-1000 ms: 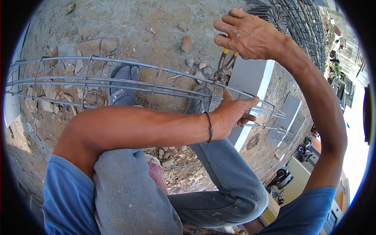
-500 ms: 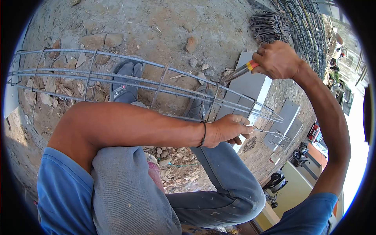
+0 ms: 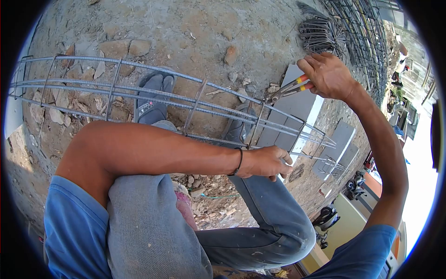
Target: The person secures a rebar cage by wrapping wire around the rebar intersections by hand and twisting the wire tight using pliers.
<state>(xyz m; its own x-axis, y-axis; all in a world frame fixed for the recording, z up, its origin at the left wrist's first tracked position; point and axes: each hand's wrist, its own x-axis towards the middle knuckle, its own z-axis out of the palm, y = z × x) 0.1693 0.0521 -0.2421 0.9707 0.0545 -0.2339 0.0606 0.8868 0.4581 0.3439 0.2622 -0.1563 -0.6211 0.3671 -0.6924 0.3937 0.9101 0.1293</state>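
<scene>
A long cage of ribbed steel bars with square stirrups (image 3: 209, 108) runs across the view. My right hand (image 3: 329, 76) is wrapped round the red and yellow handles of pincers (image 3: 285, 91), whose jaws meet the cage's upper bar at a stirrup. Lower down, my left hand (image 3: 267, 162) lies at the cage's lower bar with its fingers curled; what they hold, if anything, is hidden. A black cord circles the left wrist.
Grey blocks (image 3: 297, 109) lie under the cage's right part. My sandalled feet (image 3: 153, 100) are beneath it, among stones and rubble. Bent metal pieces (image 3: 324, 35) and more steel cages (image 3: 364, 42) lie at the upper right. Parked motorbikes (image 3: 326, 216) stand farther off.
My right hand has moved down and right with the pincers, whose handles have swung rightward. My left hand has come lower, and its outstretched fingers have curled in.
</scene>
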